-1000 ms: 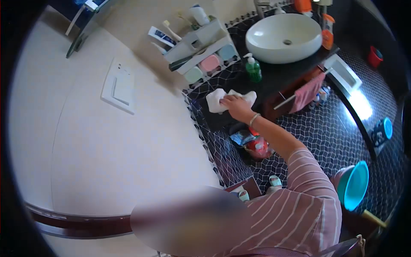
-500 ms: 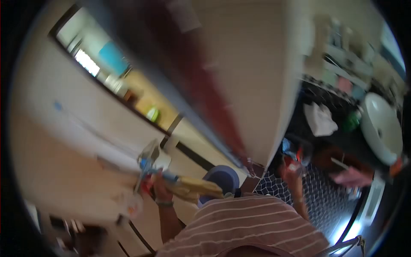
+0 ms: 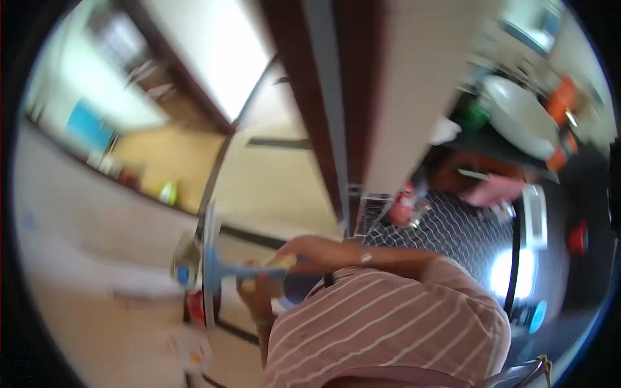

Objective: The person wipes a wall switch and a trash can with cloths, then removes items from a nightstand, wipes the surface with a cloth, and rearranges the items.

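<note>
I had my left hand [image 3: 254, 296] wrapped round the handle of the blue squeegee [image 3: 211, 270], out ahead of the striped shirt [image 3: 381, 317]. A careless swing could've clipped the red thing [image 3: 195, 306] by its long head. My right hand [image 3: 310, 251] was at something yellow [image 3: 284, 261], but blur hid the fingertips, so couldn't tell if it gripped. Bluish tub [image 3: 299, 288] was mostly covered.

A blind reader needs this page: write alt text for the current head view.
A person in a striped shirt has left hand and right hand together at a blue tool, likely a squeegee, near a door frame. To the right are a white basin, a pink cloth and a patterned floor. Motion blurs the picture.
</note>
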A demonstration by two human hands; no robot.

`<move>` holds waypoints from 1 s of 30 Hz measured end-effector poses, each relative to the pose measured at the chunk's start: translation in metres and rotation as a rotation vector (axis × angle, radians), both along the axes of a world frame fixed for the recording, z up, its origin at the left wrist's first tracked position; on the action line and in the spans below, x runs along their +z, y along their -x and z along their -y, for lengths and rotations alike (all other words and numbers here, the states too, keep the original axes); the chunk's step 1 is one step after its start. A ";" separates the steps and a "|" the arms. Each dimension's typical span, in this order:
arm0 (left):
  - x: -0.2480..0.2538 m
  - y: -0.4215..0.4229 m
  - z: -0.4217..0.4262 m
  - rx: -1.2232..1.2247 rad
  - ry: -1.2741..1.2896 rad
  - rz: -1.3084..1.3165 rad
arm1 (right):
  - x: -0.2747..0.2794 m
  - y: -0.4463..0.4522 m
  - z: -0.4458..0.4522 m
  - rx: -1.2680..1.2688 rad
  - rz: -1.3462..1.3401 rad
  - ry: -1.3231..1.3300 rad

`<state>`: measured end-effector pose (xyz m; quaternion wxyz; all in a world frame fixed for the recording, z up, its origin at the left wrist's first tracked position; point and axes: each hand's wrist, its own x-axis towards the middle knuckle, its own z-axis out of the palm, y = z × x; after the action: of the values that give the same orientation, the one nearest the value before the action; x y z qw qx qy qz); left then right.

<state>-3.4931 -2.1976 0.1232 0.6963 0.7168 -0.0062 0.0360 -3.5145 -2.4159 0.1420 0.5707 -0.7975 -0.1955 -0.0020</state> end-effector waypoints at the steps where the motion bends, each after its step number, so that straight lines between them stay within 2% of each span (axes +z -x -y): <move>1: 0.003 0.005 -0.002 -0.071 0.036 -0.015 | 0.014 0.002 -0.012 0.021 0.192 0.055; 4: -0.028 -0.003 -0.018 -0.088 0.096 0.070 | 0.031 0.000 -0.030 0.138 0.207 -0.001; 7: -0.024 -0.016 -0.012 -0.192 0.016 0.061 | 0.032 0.002 -0.037 0.098 0.285 0.024; 11: -0.006 -0.032 -0.008 -0.398 -0.126 0.059 | 0.035 0.006 -0.029 0.052 0.328 -0.139; 19: 0.020 -0.044 0.031 -0.710 -0.302 0.102 | 0.018 0.027 -0.005 -0.196 0.615 0.064; 23: 0.029 -0.044 0.050 -0.775 -0.338 0.101 | 0.014 0.040 0.011 -0.305 0.680 0.124; 30: 0.032 -0.024 0.062 -0.737 -0.436 0.098 | 0.014 0.075 0.053 -0.502 0.703 0.020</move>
<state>-3.4694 -2.2600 0.1551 0.4936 0.7946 -0.3025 -0.1831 -3.5896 -2.4689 0.1563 0.4434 -0.7766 -0.1782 -0.4105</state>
